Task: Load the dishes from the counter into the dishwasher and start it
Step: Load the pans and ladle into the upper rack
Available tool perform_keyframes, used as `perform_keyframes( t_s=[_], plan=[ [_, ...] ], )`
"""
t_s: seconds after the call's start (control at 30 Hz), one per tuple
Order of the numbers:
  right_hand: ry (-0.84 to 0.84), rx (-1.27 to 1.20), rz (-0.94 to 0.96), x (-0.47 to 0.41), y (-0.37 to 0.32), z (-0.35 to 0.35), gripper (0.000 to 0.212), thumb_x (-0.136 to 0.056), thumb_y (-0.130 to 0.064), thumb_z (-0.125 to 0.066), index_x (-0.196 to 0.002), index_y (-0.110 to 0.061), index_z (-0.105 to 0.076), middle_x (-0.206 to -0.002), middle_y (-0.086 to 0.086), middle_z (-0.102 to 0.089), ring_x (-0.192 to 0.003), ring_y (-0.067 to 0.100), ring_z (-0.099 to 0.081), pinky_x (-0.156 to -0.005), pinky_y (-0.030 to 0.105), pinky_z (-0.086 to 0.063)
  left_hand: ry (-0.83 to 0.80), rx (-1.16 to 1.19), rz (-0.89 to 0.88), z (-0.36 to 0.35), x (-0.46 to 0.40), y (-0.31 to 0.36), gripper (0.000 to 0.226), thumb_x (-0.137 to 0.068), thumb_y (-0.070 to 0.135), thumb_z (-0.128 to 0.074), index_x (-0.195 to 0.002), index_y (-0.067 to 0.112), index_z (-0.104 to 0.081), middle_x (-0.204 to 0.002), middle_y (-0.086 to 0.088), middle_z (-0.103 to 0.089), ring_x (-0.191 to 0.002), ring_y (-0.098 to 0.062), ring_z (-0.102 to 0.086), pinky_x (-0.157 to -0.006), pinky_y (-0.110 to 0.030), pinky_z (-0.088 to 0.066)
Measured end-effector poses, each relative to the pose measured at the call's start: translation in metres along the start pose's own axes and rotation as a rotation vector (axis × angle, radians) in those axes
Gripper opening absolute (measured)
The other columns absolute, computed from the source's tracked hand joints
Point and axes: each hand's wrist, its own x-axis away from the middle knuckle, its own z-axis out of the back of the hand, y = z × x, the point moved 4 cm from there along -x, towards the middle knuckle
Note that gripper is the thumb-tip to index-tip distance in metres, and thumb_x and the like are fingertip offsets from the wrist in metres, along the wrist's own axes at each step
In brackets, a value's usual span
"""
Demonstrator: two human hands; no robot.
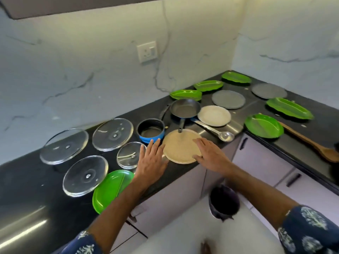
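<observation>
Both hands are at the beige plate (180, 146), a round, matte, speckled disc lying flat at the front edge of the black counter (27, 180), just at its inner corner. The left hand (151, 162) has its fingers straight and spread beside the plate's left rim, and I cannot tell if it touches. The right hand (211, 154) lies on the plate's right side with fingers extended, thumb at the near rim. Behind it sit a blue pot (150, 131) and a dark frying pan (185, 108), whose handle reaches over the plate's far rim. I count four glass lids (64, 145) toward the counter's left end, six green plates (112, 189), some leaf-shaped, two grey plates (228, 99), a second pale plate (214, 115), one steel ladle (212, 128) and one wooden spoon (310, 142) along the right run. A wall socket (147, 51) is on the marble backsplash; no writing is readable anywhere.
</observation>
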Motion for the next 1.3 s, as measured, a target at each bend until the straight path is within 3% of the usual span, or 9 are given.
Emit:
perform_keyframes(
  t_s=[0.27,0.5,0.77,0.93,1.1,1.2,1.3],
  plan=[
    [-0.083,0.040,0.224,-0.127,-0.004,-0.007,0.063,-0.093,-0.041,-0.061,-0.146,-0.015,-0.037,-0.138,0.006,-0.049,-0.124,0.026,-0.051,-0.101,0.038,-0.044,0.016,0.146,0.270,-0.011,-0.052,-0.056,0.056,-0.098,0.043,-0.050,-0.146,0.016,-0.040,-0.151,-0.006,-0.042,-0.141,-0.022,-0.039,-0.116,-0.040,-0.033],
    [-0.146,0.164,0.376,-0.223,0.003,-0.007,0.061,-0.092,-0.033,-0.062,-0.145,-0.011,-0.040,-0.140,0.010,-0.046,-0.128,0.029,-0.047,-0.105,0.039,-0.042,0.035,0.282,0.416,-0.016,-0.080,-0.081,0.046,-0.097,0.038,-0.054,-0.139,0.018,-0.048,-0.138,-0.001,-0.051,-0.125,-0.020,-0.053,-0.105,-0.038,-0.044],
    [-0.241,0.457,0.508,-0.323,-0.005,-0.027,0.058,-0.088,-0.022,-0.064,-0.141,-0.013,-0.044,-0.141,0.009,-0.045,-0.132,0.027,-0.043,-0.110,0.044,-0.039,0.024,0.819,0.709,-0.033,-0.112,-0.133,0.044,-0.100,0.031,-0.057,-0.140,0.018,-0.044,-0.141,-0.008,-0.049,-0.118,-0.020,-0.056,-0.105,-0.042,-0.049],
    [-0.328,0.626,0.531,-0.356,-0.016,-0.056,0.056,-0.086,-0.018,-0.066,-0.138,-0.015,-0.045,-0.139,0.008,-0.049,-0.132,0.028,-0.042,-0.113,0.045,-0.034,0.017,0.912,0.706,-0.049,-0.128,-0.151,0.044,-0.099,0.031,-0.058,-0.139,0.019,-0.044,-0.137,-0.005,-0.052,-0.114,-0.018,-0.058,-0.102,-0.041,-0.051],
    [-0.398,0.751,0.527,-0.369,-0.023,-0.085,0.048,-0.089,-0.015,-0.064,-0.135,-0.017,-0.049,-0.132,0.005,-0.056,-0.128,0.025,-0.049,-0.121,0.051,-0.019,-0.001,0.988,0.670,-0.061,-0.131,-0.163,0.046,-0.099,0.029,-0.059,-0.141,0.021,-0.042,-0.141,-0.004,-0.049,-0.122,-0.019,-0.056,-0.107,-0.045,-0.048],
    [-0.402,0.760,0.558,-0.372,-0.023,-0.084,0.039,-0.092,-0.014,-0.062,-0.130,-0.017,-0.052,-0.126,0.005,-0.059,-0.122,0.025,-0.054,-0.115,0.046,-0.031,-0.001,1.004,0.640,-0.063,-0.132,-0.171,0.045,-0.099,0.030,-0.058,-0.140,0.024,-0.042,-0.142,-0.002,-0.047,-0.121,-0.018,-0.057,-0.106,-0.044,-0.049],
    [-0.376,0.721,0.611,-0.370,-0.022,-0.069,0.027,-0.096,-0.016,-0.056,-0.123,-0.018,-0.056,-0.118,0.004,-0.061,-0.111,0.023,-0.057,-0.095,0.040,-0.048,0.014,0.976,0.562,-0.057,-0.136,-0.176,0.044,-0.100,0.028,-0.058,-0.141,0.027,-0.041,-0.142,0.001,-0.042,-0.106,-0.009,-0.061,-0.094,-0.024,-0.051]
  ],
)
